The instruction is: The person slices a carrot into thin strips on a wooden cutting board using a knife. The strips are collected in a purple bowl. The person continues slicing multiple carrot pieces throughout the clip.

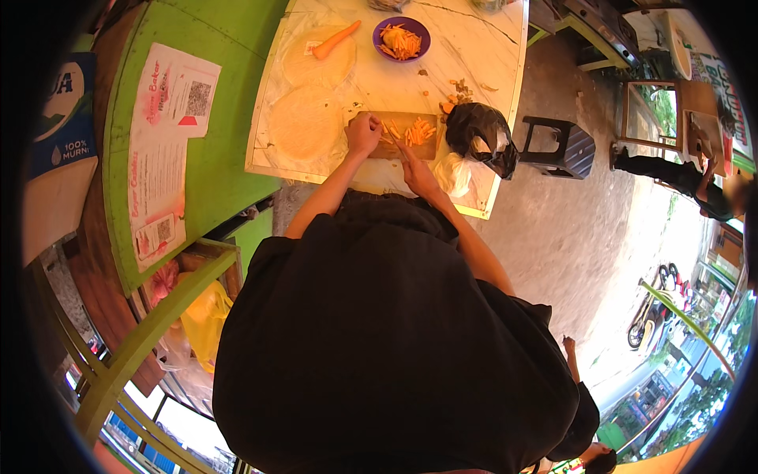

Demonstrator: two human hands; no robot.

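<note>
A wooden cutting board (429,150) lies near the front of the table, with cut carrot sticks (418,130) on its right half. Over its left end my left hand (364,133) is closed, fingers curled down; whatever they hold is hidden. My right hand (420,175) grips a knife (399,141), its blade angled up and left over the board toward my left hand. Beyond the board stands a purple bowl (380,49) filled with cut carrot. A whole carrot (337,40) lies at the far left on thin round sheets (304,122) in clear plastic.
A black plastic bag (478,130) and a whitish bag (452,175) sit right of the board, with carrot scraps (458,96) behind. A dark plastic stool (559,148) stands right of the table. Left is a green surface (229,87) with printed sheets. Other people are at the right and lower right.
</note>
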